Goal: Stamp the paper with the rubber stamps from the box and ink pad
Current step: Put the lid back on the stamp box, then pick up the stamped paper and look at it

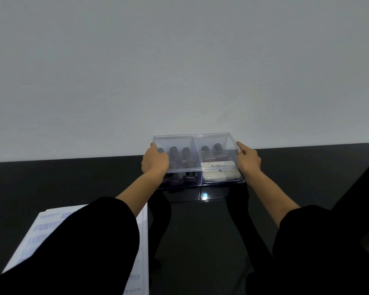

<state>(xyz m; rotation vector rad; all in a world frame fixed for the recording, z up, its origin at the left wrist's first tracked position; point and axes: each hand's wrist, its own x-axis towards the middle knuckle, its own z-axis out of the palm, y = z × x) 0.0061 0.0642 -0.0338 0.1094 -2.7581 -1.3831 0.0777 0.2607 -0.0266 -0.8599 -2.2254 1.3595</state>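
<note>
At the far edge of the black table, both hands are on the clear box! Left hand grasps its left end, right hand grips its right end. Rubber stamps and a white ink pad sit inside. The paper lies nearer, under the left sleeve.

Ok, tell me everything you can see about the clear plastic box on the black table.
The clear plastic rectangular box sits on the glossy black table by the wall. A middle divider makes two compartments: dark round-handled rubber stamps on the left, more stamps plus a white ink pad on the right. The left hand and right hand grip its ends.
</note>
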